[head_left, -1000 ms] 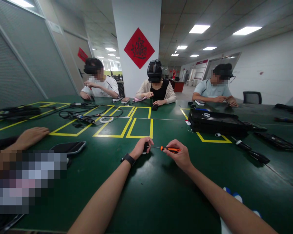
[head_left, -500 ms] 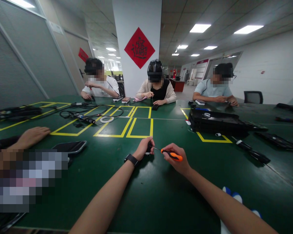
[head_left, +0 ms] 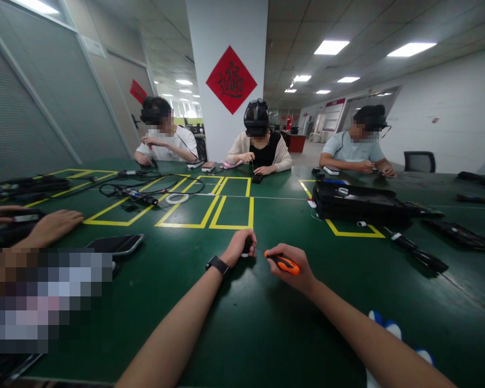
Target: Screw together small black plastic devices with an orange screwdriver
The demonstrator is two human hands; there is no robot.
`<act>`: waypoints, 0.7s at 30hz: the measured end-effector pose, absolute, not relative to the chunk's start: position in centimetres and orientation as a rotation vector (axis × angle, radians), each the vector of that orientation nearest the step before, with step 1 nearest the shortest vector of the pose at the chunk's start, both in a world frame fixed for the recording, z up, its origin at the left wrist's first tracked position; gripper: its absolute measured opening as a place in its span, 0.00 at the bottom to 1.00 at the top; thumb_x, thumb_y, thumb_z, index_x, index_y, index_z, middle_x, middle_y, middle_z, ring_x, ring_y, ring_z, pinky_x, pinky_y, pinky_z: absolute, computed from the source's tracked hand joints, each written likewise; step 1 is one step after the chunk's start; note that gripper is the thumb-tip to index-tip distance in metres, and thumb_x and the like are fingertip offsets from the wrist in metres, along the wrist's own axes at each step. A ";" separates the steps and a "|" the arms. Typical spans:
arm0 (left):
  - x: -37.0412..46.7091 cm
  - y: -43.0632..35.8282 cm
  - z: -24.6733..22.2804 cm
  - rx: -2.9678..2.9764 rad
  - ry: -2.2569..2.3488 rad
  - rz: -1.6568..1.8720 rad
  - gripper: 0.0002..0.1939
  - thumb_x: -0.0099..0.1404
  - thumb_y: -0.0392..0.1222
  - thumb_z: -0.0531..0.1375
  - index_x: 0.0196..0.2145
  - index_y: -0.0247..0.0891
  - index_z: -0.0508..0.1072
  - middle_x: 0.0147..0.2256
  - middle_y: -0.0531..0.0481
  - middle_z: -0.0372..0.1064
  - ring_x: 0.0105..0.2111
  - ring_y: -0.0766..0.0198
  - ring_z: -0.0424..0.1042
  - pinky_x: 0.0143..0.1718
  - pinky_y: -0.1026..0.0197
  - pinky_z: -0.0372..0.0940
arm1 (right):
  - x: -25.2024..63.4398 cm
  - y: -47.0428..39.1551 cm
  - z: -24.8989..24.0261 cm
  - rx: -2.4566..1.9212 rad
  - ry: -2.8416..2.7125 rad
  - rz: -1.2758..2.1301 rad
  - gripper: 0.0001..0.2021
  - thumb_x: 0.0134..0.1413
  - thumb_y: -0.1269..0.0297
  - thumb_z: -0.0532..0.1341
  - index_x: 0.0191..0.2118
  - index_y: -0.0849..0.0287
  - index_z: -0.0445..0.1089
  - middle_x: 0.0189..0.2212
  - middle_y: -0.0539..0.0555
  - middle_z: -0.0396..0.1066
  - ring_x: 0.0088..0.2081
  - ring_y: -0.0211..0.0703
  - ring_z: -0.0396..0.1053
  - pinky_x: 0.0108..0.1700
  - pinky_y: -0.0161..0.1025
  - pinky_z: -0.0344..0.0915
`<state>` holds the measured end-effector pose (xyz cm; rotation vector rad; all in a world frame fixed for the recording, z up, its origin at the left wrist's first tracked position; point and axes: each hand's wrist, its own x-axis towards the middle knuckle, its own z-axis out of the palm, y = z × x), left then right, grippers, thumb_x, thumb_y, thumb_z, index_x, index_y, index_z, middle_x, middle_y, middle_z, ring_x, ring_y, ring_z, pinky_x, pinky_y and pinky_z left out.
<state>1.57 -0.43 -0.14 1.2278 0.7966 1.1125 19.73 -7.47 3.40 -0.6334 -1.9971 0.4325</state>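
My left hand, with a dark watch on its wrist, is closed around a small black part with a white band near its bottom. Fingers cover much of that part, so its kind is unclear. In my right hand is a screwdriver with an orange and black handle, held between thumb and fingers. Its thin shaft points left at the black part; whether the tip touches it I cannot tell. Both hands are low over the green table.
Beyond my right hand lies a black case, with dark tools nearer. A phone-like device and a neighbour's hand are at left. Black cables and a white ring lie farther back. Several people sit around the table.
My right hand has dipped slightly with the screwdriver, its handle now lower and a little to the left. My left hand stays nearly still. At far left, the neighbour's other hand and a black object have appeared.
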 end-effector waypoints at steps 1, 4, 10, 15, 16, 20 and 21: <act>1.6 -0.4 -0.2 1.222 0.796 1.112 0.16 0.58 0.49 0.48 0.23 0.34 0.64 0.14 0.55 0.59 0.13 0.69 0.60 0.19 0.63 0.63 | 19.7 -7.5 3.4 -0.626 -1.997 0.429 0.09 0.47 0.70 0.59 0.37 0.58 0.68 0.30 0.52 0.67 0.30 0.37 0.65 0.33 0.35 0.63; 1.6 -0.5 -0.1 1.217 0.797 1.114 0.15 0.58 0.49 0.48 0.23 0.34 0.64 0.14 0.55 0.59 0.13 0.69 0.60 0.19 0.63 0.63 | 19.7 -7.5 3.4 -0.647 -2.021 0.435 0.08 0.47 0.68 0.59 0.37 0.58 0.69 0.30 0.53 0.65 0.31 0.37 0.64 0.33 0.35 0.62; 1.6 -0.8 0.3 1.206 0.818 1.119 0.15 0.57 0.47 0.48 0.22 0.34 0.64 0.14 0.55 0.59 0.13 0.70 0.60 0.19 0.64 0.62 | 19.3 -7.6 2.9 -0.694 -1.987 0.552 0.08 0.49 0.69 0.57 0.38 0.59 0.65 0.26 0.49 0.63 0.26 0.34 0.62 0.29 0.32 0.60; 1.4 -0.8 0.4 1.150 0.811 1.144 0.15 0.57 0.48 0.48 0.22 0.34 0.64 0.14 0.55 0.58 0.12 0.71 0.59 0.19 0.63 0.62 | 19.0 -7.5 2.9 -0.655 -2.007 0.482 0.05 0.48 0.68 0.58 0.34 0.59 0.69 0.31 0.53 0.63 0.32 0.37 0.63 0.34 0.35 0.62; 1.4 -0.7 0.3 1.154 0.811 1.142 0.15 0.57 0.48 0.48 0.22 0.34 0.64 0.14 0.55 0.58 0.12 0.71 0.59 0.19 0.63 0.62 | 19.0 -7.6 2.9 -0.669 -1.998 0.498 0.07 0.49 0.67 0.58 0.36 0.58 0.68 0.30 0.52 0.64 0.31 0.37 0.63 0.33 0.34 0.62; 1.4 -0.7 0.1 1.223 0.817 1.139 0.15 0.57 0.48 0.48 0.22 0.34 0.64 0.14 0.55 0.58 0.13 0.71 0.60 0.19 0.64 0.62 | 18.8 -7.9 2.8 -0.762 -1.895 0.520 0.10 0.50 0.67 0.57 0.40 0.59 0.65 0.27 0.50 0.65 0.25 0.33 0.63 0.28 0.31 0.61; 1.4 -0.7 0.0 1.242 0.817 1.139 0.15 0.58 0.48 0.48 0.23 0.34 0.64 0.14 0.55 0.58 0.13 0.70 0.60 0.19 0.65 0.61 | 18.8 -8.0 2.8 -0.777 -1.873 0.503 0.08 0.50 0.67 0.57 0.38 0.59 0.65 0.26 0.50 0.65 0.25 0.33 0.63 0.28 0.31 0.61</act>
